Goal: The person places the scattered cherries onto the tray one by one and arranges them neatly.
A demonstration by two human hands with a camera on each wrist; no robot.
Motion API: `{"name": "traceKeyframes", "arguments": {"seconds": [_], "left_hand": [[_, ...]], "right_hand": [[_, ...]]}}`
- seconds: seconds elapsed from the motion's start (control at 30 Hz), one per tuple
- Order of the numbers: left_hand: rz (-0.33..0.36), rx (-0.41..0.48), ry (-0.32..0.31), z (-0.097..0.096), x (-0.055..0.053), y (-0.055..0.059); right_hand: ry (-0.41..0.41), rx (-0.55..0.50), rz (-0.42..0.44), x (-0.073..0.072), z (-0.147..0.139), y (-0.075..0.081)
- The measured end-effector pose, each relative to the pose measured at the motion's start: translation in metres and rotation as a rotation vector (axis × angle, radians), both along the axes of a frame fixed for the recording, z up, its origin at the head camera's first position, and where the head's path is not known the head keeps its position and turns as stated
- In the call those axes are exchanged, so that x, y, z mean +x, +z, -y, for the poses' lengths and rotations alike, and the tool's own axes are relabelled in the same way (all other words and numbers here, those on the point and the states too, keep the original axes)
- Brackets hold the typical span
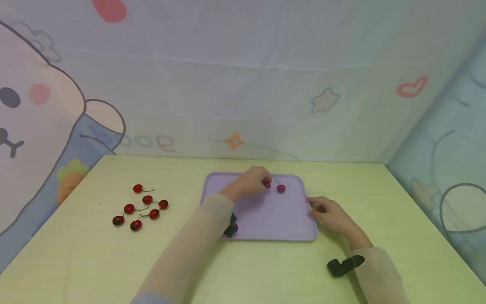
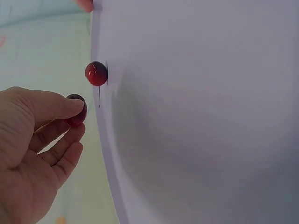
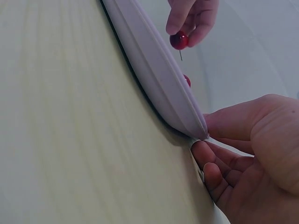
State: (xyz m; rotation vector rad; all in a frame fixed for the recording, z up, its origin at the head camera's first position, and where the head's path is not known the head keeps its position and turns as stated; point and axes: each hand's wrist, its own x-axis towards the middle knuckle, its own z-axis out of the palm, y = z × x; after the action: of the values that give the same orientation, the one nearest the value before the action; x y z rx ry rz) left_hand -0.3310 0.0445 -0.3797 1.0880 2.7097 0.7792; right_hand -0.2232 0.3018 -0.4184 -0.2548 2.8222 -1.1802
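Note:
My left hand (image 1: 250, 182) pinches a dark red cherry (image 2: 77, 114) between thumb and fingers over the back part of a lilac tray (image 1: 275, 219). In the right wrist view this cherry's stem points down. Just to the right of it, another cherry (image 1: 281, 188) lies on the tray with its stem up to the left. At the tray's right side, my right hand (image 1: 331, 216) holds the rim, thumb on the upper edge and a fingertip (image 3: 203, 151) under it.
Several red cherries with stems (image 1: 147, 199) lie loosely grouped on the pale yellow table (image 1: 76, 261), left of the tray. A printed cloth (image 1: 243, 84) hangs behind the table's back edge. Each sleeve has a black wrist piece (image 1: 343, 266), the left one overlapping the tray's near left corner.

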Motion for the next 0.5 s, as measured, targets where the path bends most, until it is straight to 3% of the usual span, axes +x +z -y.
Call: {"name": "traceKeyframes", "arguments": {"seconds": [0.27,0.5], "left_hand": [[-0.038,-0.017,-0.011,-0.0075,0.0011,-0.0062],[0.014,-0.032,0.049,-0.0085,0.0031,-0.007]], "right_hand": [[0.003,0.001,0.0,-0.0008,0.0025,-0.0003],[-0.001,0.004,0.009,0.0004,0.0046,0.0005]]}}
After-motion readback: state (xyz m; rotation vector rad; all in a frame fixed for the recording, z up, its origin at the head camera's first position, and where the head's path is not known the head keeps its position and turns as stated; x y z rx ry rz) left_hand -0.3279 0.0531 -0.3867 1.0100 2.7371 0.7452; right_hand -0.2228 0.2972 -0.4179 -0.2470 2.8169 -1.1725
